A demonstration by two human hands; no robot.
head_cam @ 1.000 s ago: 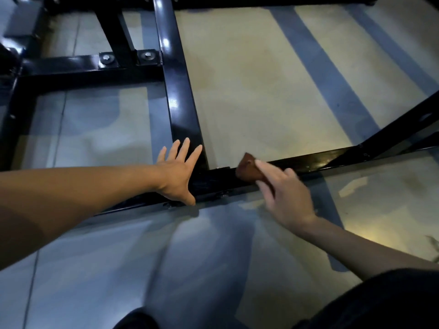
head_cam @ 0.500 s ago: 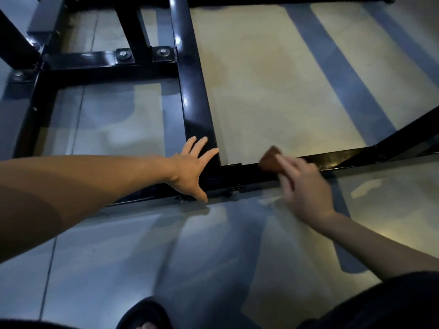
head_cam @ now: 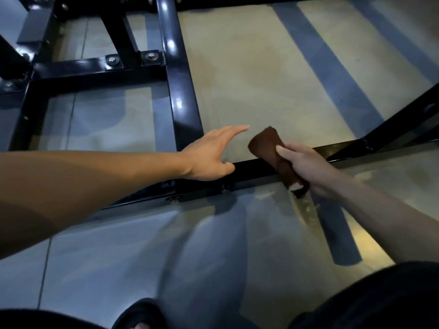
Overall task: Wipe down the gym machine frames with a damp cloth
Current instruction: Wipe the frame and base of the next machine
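Across the frame's middle, the right hand (head_cam: pixel 306 168) grips a bunched brown cloth (head_cam: pixel 267 144) above the glossy black steel floor frame (head_cam: pixel 183 100); the left hand (head_cam: pixel 211 155), fingers straight, rests there. Upper-left bars likely remain unwiped.

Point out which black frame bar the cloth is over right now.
The near crosswise bar, running left to right under both hands. The right hand grips the brown cloth above it; the long bar running away and the bolted crossbar lie farther off.

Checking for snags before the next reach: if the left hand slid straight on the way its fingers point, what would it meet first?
Probably the brown cloth held up in the right hand. The left hand points right, its fingertips just short of the cloth; depth is unclear, so it might pass behind, over bare floor.
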